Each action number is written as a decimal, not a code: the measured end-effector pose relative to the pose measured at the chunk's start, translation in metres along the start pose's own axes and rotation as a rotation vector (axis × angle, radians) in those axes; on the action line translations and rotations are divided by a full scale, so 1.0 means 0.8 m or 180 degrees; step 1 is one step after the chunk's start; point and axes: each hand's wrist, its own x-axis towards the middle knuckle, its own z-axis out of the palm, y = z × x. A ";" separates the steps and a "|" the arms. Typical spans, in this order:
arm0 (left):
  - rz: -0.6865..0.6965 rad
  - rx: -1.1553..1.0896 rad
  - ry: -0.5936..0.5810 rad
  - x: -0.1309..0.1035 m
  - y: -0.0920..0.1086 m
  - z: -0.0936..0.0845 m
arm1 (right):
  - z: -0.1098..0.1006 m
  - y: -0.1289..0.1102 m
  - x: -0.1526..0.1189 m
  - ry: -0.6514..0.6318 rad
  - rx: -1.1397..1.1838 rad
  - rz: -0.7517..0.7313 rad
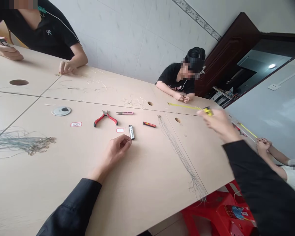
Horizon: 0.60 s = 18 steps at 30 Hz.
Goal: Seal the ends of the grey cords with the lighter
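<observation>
My left hand (118, 147) rests on the table with thumb and fingers pinched together; what they hold, if anything, is too small to make out. Its fingertips are right by the near end of a white-and-black lighter (131, 132). My right hand (218, 124) is raised over the right part of the table, blurred by motion, closed on a small yellow-and-black object (207, 111) whose kind is unclear. A yellow measuring tape strip (183, 105) lies beyond, reaching towards my right fingers. A red-and-black lighter (149, 124) lies between my two hands.
Red-handled pliers (105, 118), pink thread snips (125, 113) and a round white disc (61, 111) lie farther back. Thin cord bundles lie at left (39, 144) and right (179, 150). Co-workers sit around the table. A red stool (211, 209) stands beyond its near edge.
</observation>
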 end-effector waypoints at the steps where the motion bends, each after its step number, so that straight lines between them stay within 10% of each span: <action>1: -0.0032 -0.0029 -0.0014 0.000 0.000 0.000 | 0.035 0.004 0.010 -0.0291 -0.0123 0.0009; 8: -0.0061 -0.0067 -0.0068 -0.003 -0.001 0.000 | 0.203 -0.001 0.069 -0.0602 -0.0710 -0.0129; 18: -0.0014 -0.0223 -0.0056 -0.001 0.001 0.002 | 0.250 -0.026 0.090 -0.0887 -0.1378 -0.0064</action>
